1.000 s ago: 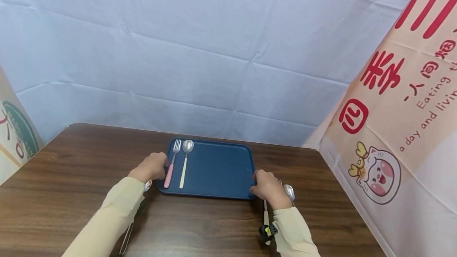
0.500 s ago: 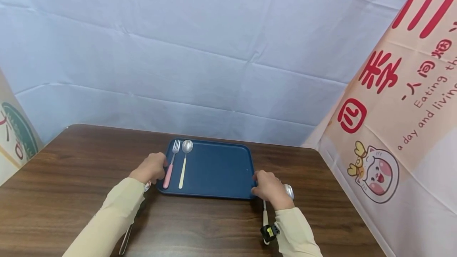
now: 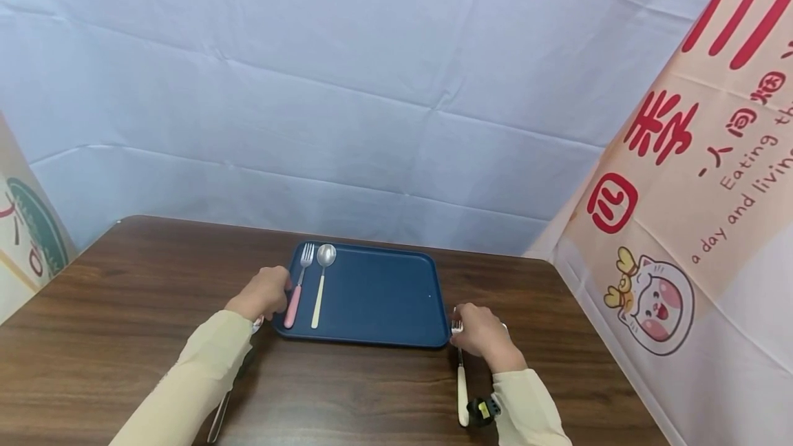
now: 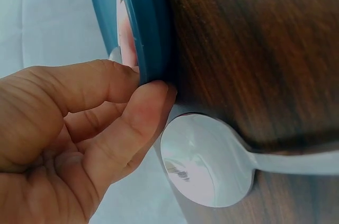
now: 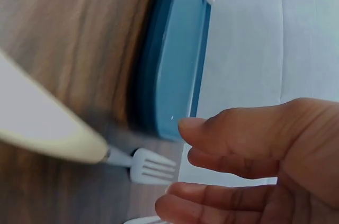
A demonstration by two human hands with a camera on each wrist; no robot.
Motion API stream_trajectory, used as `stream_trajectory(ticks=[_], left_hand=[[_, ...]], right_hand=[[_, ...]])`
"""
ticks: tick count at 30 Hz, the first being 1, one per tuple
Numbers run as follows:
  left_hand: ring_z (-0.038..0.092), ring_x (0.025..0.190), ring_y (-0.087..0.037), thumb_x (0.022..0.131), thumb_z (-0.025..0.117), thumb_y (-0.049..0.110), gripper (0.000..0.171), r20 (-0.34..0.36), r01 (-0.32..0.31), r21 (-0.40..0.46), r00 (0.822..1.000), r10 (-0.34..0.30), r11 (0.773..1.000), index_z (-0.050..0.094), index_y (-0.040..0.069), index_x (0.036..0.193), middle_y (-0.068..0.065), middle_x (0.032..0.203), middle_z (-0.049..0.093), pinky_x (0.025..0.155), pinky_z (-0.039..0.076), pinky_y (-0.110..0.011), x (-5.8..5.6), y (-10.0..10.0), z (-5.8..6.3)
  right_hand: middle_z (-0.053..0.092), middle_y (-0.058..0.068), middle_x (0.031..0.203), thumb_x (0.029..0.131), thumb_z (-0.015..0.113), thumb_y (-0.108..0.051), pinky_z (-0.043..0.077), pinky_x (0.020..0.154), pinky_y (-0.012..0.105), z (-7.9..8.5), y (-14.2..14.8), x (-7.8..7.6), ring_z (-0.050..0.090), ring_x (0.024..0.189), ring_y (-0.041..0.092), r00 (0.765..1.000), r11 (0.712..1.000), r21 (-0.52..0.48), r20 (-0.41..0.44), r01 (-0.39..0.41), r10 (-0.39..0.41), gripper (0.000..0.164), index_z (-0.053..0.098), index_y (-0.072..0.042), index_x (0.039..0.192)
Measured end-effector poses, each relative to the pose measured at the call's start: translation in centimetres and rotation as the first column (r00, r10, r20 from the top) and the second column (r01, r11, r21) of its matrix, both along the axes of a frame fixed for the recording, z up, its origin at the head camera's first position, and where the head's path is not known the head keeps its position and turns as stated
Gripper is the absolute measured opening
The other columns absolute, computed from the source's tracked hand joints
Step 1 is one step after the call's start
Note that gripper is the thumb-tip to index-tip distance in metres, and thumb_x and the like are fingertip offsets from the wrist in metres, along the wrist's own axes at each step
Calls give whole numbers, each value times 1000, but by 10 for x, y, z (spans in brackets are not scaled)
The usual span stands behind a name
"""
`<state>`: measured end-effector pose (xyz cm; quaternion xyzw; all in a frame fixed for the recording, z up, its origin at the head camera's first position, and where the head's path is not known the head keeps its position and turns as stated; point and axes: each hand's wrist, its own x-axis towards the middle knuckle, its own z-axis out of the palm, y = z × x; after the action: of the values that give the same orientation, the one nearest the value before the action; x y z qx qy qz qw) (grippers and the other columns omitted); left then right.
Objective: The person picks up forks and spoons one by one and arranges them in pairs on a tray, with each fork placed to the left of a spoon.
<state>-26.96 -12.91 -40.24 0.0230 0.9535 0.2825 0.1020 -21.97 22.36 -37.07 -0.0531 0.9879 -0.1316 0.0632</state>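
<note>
My left hand [image 3: 260,292] pinches the left rim of a blue tray [image 3: 378,294] between thumb and fingers, as the left wrist view shows closely. On the tray's left side lie a pink-handled fork [image 3: 293,306] and a cream-handled spoon [image 3: 319,301]. Just beneath my left hand a silver spoon [image 4: 204,160] rests on the table. My right hand [image 3: 486,336] is off the tray's right edge, its thumb and fingers apart with nothing between them. Close to its fingertips are the tines of a cream-handled fork [image 5: 152,168], which lies on the table.
Partly hidden by my right hand is another piece of silver cutlery [image 5: 145,220]. The brown wooden table [image 3: 372,391] ends at a pale cloth backdrop [image 3: 347,122]. A printed banner [image 3: 669,226] hangs on the right.
My right hand has let go of the tray's right rim and moved slightly right and nearer, baring the fork's tines. My left hand and the tray look unmoved.
</note>
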Motion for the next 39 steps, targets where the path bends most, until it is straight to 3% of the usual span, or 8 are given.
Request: stream_trajectory(ticks=[8, 12, 19, 28, 33, 39], left_hand=[[57, 57, -22, 75, 64, -15, 35, -1, -1, 0, 1000, 1, 1000, 57, -11, 109, -26, 97, 56, 48, 50, -29, 0, 0, 1], [57, 57, -22, 74, 64, -15, 35, -3, 2, 2, 1000, -2, 1000, 57, -11, 108, -26, 97, 56, 49, 51, -29, 1, 0, 1], [57, 55, -21, 74, 64, -16, 32, -10, 12, -3, 1000, -12, 1000, 57, -11, 105, -26, 94, 56, 47, 50, -28, -1, 2, 0], [57, 56, -21, 73, 64, -16, 32, -4, 12, -9, 1000, -12, 1000, 58, -11, 104, -25, 94, 56, 47, 50, -28, -2, 1, -1], [58, 54, -20, 72, 62, -18, 33, -17, 23, -24, 1000, -23, 999, 58, -12, 105, -25, 93, 57, 46, 50, -28, -3, 0, -2], [58, 54, -20, 72, 61, -19, 34, -18, 30, -26, 999, -30, 999, 58, -12, 105, -25, 92, 57, 46, 50, -28, -2, -1, -2]], right_hand=[[56, 3, 73, 73, 74, -8, 46, 60, 38, -7, 8, 8, 53, 65, 18, 1000, 999, 37, -10, -12, 12, 27, 65, 0, 97], [62, 6, 81, 73, 75, -9, 48, 65, 39, -9, 10, 12, 57, 72, 19, 1000, 1000, 24, 1, -15, 15, 30, 65, 1, 99], [59, 4, 74, 70, 76, -7, 44, 58, 36, -16, 14, 24, 50, 64, 18, 997, 998, 3, -41, -70, 70, 22, 64, 0, 87], [57, 3, 76, 68, 79, -14, 45, 62, 41, -22, 13, 41, 54, 72, 20, 994, 997, 15, -83, -69, 70, 30, 64, -5, 92], [54, 10, 86, 67, 80, -14, 46, 62, 41, -25, 9, 52, 52, 78, 26, 997, 998, -30, -61, -54, 52, 37, 64, -5, 100], [47, 12, 84, 69, 77, -6, 44, 56, 39, -29, 5, 59, 47, 70, 24, 998, 996, -60, -18, -68, 67, 31, 64, -4, 97]])
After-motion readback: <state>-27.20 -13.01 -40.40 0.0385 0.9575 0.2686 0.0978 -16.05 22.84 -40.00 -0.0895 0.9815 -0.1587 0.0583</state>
